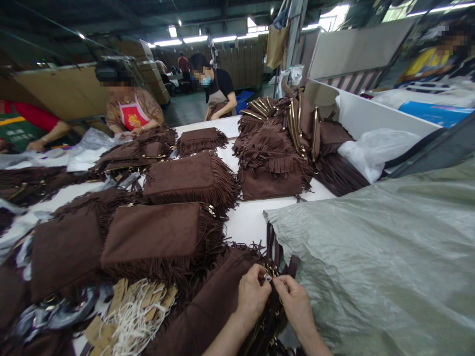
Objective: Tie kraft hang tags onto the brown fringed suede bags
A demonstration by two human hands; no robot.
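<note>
Low in the middle of the view, my left hand (pixel 252 294) and my right hand (pixel 295 299) meet at the gold metal hardware (pixel 270 273) on top of a brown suede fringed bag (pixel 208 306) lying in front of me. Both hands have their fingers pinched together on that small metal fitting. The bag's dark straps (pixel 276 249) run up past the fingers. A bundle of tan paper tags with white strings (pixel 133 309) lies just left of my left forearm.
Several brown fringed bags (pixel 156 237) cover the white table (pixel 248 220), with a heap of them (pixel 274 148) at the far right. A grey-green plastic sheet (pixel 378 267) fills the right side. Other people work at the far end and left.
</note>
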